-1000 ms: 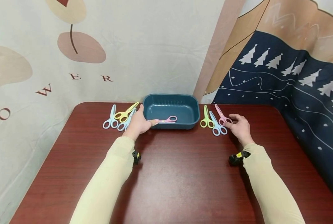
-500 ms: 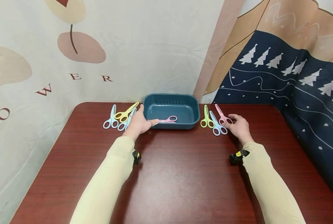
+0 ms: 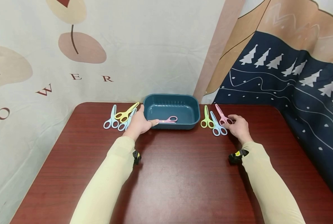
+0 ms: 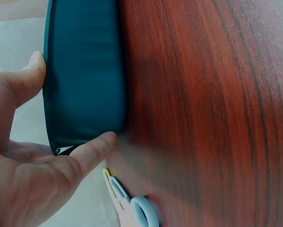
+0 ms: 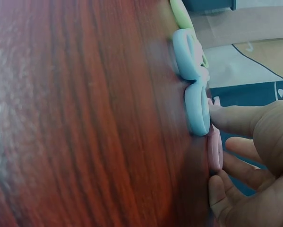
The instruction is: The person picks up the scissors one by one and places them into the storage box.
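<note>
My left hand [image 3: 138,123] is at the left front corner of a dark teal plastic bin [image 3: 194,109]. Its thumb touches the front rim and its straight fingers lie along the outer side, as the left wrist view shows. Inside the bin, near its front wall, are pink scissors [image 3: 172,119]. To the right, my right hand [image 3: 240,127] pinches the handle loops of a second pair of pink scissors [image 3: 222,116] lying on the table. Blue scissors [image 3: 217,127] and green scissors [image 3: 206,117] lie just left of that pair.
Left of the bin lie yellow scissors [image 3: 125,114], blue scissors [image 3: 112,118] and another blue pair [image 3: 124,123] partly behind my left hand. A printed cloth [image 3: 155,46] hangs behind the dark red wooden table [image 3: 180,174].
My right hand has shifted very slightly to the left at the pink scissors. The left hand, the bin and the other scissors have stayed in place.
</note>
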The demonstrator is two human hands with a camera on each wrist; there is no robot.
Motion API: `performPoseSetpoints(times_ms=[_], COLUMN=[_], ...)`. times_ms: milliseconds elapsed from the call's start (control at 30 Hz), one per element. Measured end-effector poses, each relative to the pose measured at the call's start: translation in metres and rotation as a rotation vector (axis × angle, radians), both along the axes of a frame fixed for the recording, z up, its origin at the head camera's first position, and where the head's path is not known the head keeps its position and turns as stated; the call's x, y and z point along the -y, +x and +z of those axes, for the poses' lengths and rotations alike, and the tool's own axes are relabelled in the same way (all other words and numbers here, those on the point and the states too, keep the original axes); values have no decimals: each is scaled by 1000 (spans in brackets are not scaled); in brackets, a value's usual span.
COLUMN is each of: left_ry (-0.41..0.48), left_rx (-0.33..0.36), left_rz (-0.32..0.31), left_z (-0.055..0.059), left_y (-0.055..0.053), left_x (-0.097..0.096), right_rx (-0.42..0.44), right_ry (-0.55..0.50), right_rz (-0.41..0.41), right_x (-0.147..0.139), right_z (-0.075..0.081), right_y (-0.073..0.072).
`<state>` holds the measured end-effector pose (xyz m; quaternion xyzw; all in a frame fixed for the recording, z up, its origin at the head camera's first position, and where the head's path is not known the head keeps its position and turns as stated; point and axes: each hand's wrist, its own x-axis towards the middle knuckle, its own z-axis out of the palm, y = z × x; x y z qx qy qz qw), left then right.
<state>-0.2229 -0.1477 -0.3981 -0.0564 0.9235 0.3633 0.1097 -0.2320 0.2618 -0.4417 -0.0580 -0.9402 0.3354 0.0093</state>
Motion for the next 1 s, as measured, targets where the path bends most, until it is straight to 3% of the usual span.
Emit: performPoseSetpoints(times_ms=[333,600,833,1000], left_ry=[9,6,8,2], left_rx=[-2,-4,-1,-6], left_rz=[3,-1,-2,-10], left_z=[-1,-1,0,0], left_y=[0,-1,0,-2], left_x=[1,1,1,0], right_rx=[3,0,71,106], right_ry=[-35,-82,-168,-168], right_rz=[-30,-80,-134,-147], right_x=[2,2,-1,-2], right_z=[-3,3,8,9], right_y=[0,-3,-3,-4])
